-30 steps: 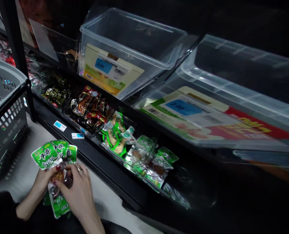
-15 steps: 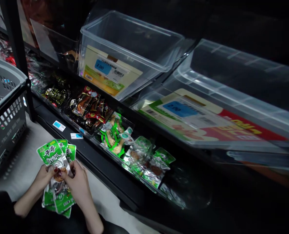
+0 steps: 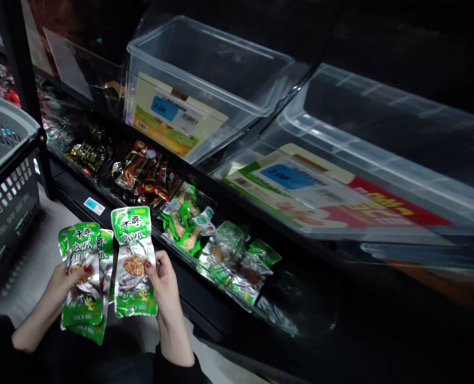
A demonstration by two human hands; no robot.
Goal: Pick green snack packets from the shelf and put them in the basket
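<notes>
My left hand [image 3: 66,285] pinches a small fanned stack of green-and-silver snack packets [image 3: 85,304], thumb on the front one. A single snack packet [image 3: 135,266] of the same kind is upright in my right hand [image 3: 162,282], gripped at its right edge between thumb and fingers. The packet stands just right of the stack, apart from it. Beyond my hands, a low shelf tray holds green-edged packets [image 3: 184,218] and silver-and-green packets [image 3: 239,261]. Dark red-and-black packets [image 3: 141,176] lie further left.
A grey shopping basket [image 3: 10,213] stands at the left. Clear plastic bins [image 3: 208,64] with blue price labels line the shelf above the tray. A black shelf edge [image 3: 189,290] runs diagonally past my hands. Pale floor [image 3: 50,213] shows below.
My right hand has drawn one packet off the stack and moved it right and slightly up. My left hand keeps the others. The view has shifted slightly.
</notes>
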